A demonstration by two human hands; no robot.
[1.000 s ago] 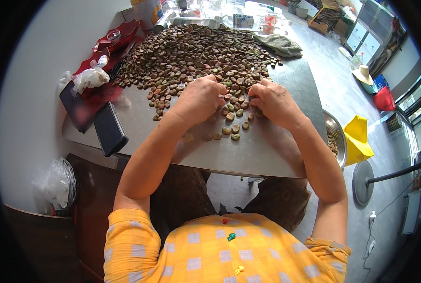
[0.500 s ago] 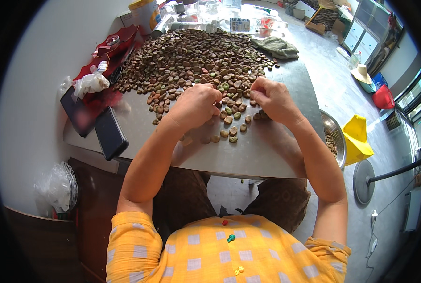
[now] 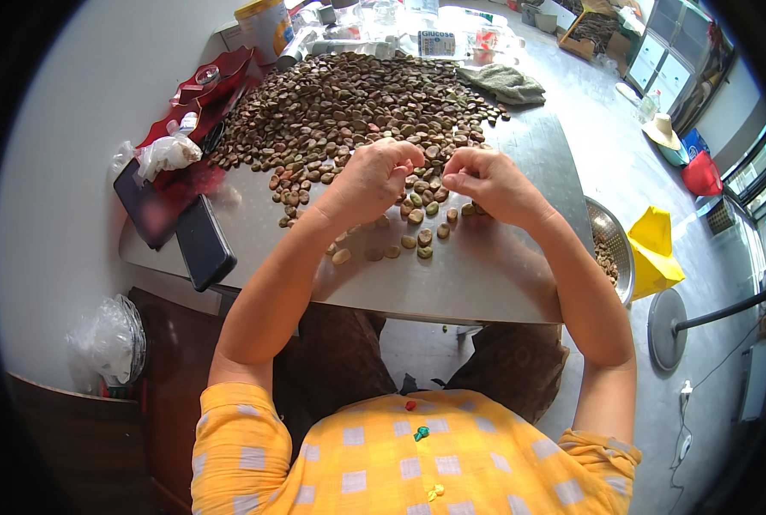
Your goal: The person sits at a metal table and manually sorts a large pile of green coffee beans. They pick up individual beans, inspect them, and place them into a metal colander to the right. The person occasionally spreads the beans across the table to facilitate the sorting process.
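Note:
A big spread of flat brown and greenish beans (image 3: 357,103) covers the back of the steel-topped table (image 3: 452,283). My left hand (image 3: 373,176) hovers at the pile's front edge, fingers curled and pinched. My right hand (image 3: 492,184) is just to its right, also pinched, thumb and forefinger close together among the beans. Whether either holds a bean is too small to make out. A few loose beans (image 3: 424,239) lie in front of and between the hands.
Two phones (image 3: 205,243) and red trays (image 3: 229,64) lie along the left. Clear bottles (image 3: 383,21) and a green cloth (image 3: 503,84) are at the back. Right of the table stand a metal colander (image 3: 606,240) and a yellow bag (image 3: 653,249).
Both hands have shifted slightly since half a second ago: the left up and right, the right inward to the left, bringing their fingertips nearer. A loose bean now shows below my left hand.

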